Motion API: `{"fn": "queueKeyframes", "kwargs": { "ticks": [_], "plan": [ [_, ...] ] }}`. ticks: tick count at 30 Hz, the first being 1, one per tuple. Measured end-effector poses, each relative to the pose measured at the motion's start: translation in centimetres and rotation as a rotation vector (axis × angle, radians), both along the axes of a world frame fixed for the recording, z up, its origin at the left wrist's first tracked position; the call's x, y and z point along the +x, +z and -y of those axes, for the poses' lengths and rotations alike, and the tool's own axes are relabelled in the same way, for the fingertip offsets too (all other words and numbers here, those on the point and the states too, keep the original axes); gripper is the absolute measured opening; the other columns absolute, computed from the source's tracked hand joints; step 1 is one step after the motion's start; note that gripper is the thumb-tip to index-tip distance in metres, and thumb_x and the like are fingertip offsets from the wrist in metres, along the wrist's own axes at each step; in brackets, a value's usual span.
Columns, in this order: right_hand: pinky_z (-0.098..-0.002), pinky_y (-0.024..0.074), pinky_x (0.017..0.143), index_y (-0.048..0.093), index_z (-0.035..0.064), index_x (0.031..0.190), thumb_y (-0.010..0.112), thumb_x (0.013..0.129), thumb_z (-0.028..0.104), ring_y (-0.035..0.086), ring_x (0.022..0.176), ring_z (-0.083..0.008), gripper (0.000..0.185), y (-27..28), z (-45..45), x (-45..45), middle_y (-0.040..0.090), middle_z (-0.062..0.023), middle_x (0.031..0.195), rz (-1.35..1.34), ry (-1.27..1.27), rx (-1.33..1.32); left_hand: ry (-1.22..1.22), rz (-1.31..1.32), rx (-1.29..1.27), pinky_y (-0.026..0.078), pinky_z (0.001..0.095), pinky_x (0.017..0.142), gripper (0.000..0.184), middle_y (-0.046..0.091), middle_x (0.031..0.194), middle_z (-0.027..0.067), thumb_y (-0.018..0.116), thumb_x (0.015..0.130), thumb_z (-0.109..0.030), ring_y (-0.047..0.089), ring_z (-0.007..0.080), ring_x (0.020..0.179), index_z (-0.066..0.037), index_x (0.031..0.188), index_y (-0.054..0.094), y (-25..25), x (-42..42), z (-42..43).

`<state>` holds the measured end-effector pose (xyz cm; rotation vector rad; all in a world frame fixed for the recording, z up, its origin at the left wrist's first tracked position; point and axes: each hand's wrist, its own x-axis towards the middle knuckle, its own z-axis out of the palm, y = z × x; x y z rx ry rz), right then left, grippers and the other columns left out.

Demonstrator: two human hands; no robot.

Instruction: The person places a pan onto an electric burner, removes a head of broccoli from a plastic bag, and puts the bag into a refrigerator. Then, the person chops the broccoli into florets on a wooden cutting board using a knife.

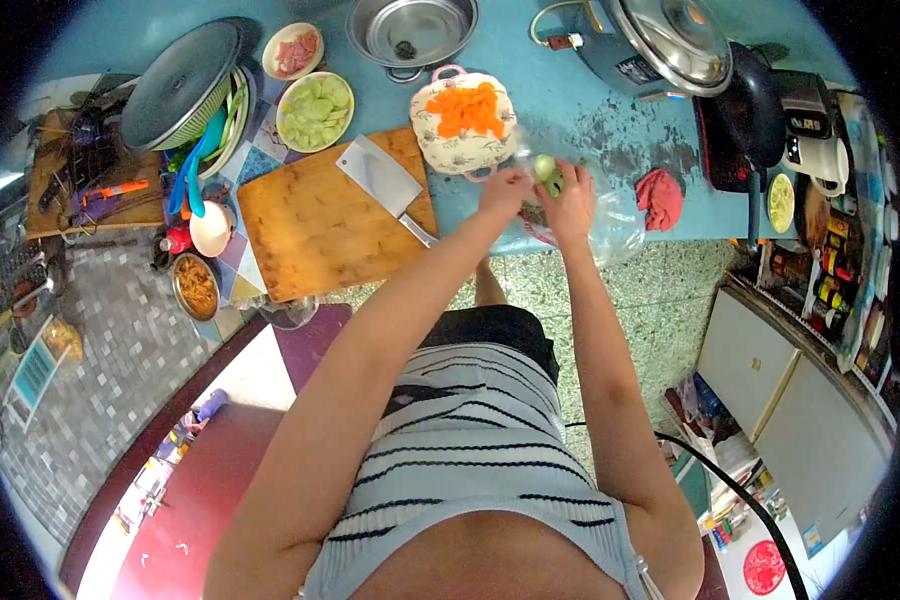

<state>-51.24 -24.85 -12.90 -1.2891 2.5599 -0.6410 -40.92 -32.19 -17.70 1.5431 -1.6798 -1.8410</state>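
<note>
My right hand [570,203] is wrapped round a small green vegetable [544,167] with a pale, rounded end; its exact kind is unclear. My left hand [507,192] is beside it, fingers pinched together, and what they hold is hidden. A clear plastic bag [618,232] lies under and around both hands at the counter's edge. Just beyond my left hand stands a patterned plate [463,152] with chopped carrot [467,110]. To the left, a cleaver [381,178] lies across the wooden cutting board [310,232].
Bowls of sliced green vegetable [315,112] and raw meat [294,51] stand at the back left, near a metal basin [410,35]. A red cloth [659,199] lies right of the bag. A black pan [755,105] and a lidded pot [673,45] stand farther right.
</note>
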Motion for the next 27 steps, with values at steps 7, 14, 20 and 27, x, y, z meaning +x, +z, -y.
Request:
{"fn": "queueKeyframes", "kwargs": {
  "ticks": [7, 14, 20, 27],
  "plan": [
    [-0.0433, 0.0432, 0.078, 0.057, 0.0104, 0.102, 0.073, 0.064, 0.025, 0.049, 0.097, -0.0321, 0.045, -0.3, -1.2, -2.2, 0.054, -0.0097, 0.103, 0.057, -0.025, 0.216, 0.637, -0.402, 0.768, 0.047, 0.0359, 0.071, 0.010, 0.048, 0.069, 0.0011, 0.057, 0.080, -0.015, 0.047, 0.0140, 0.060, -0.009, 0.087, 0.052, 3.1, 3.9, 2.5],
    [-0.0470, 0.0372, 0.088, 0.058, 0.0119, 0.104, 0.073, 0.062, 0.029, 0.043, 0.108, -0.0278, 0.047, 1.0, -1.5, -2.8, 0.053, -0.0039, 0.107, -0.124, 0.090, 0.340, 0.585, -0.452, 0.491, 0.046, 0.0373, 0.072, 0.012, 0.047, 0.073, -0.0006, 0.055, 0.080, -0.007, 0.047, 0.0118, 0.065, -0.011, 0.092, 0.056, 5.6, 6.2, 3.2],
    [-0.0476, 0.0364, 0.089, 0.059, 0.0120, 0.103, 0.072, 0.062, 0.031, 0.045, 0.102, -0.0290, 0.046, -0.1, -1.4, -2.4, 0.053, -0.0057, 0.104, -0.197, 0.129, 0.287, -0.224, 0.278, -0.772, 0.045, 0.0355, 0.071, 0.020, 0.053, 0.087, 0.0059, 0.061, 0.074, -0.006, 0.053, 0.0215, 0.078, -0.007, 0.094, 0.060, 5.1, 7.1, 2.3],
    [-0.0451, 0.0402, 0.086, 0.060, 0.0111, 0.102, 0.070, 0.064, 0.020, 0.046, 0.101, -0.0298, 0.040, 1.0, -1.3, -1.5, 0.053, -0.0076, 0.103, -0.051, 0.227, 0.240, -0.489, 0.098, -0.847, 0.044, 0.0386, 0.082, 0.038, 0.051, 0.101, 0.0159, 0.061, 0.070, -0.007, 0.051, 0.0319, 0.098, -0.008, 0.108, 0.056, 8.1, 1.4, -1.4]
  ]
}}
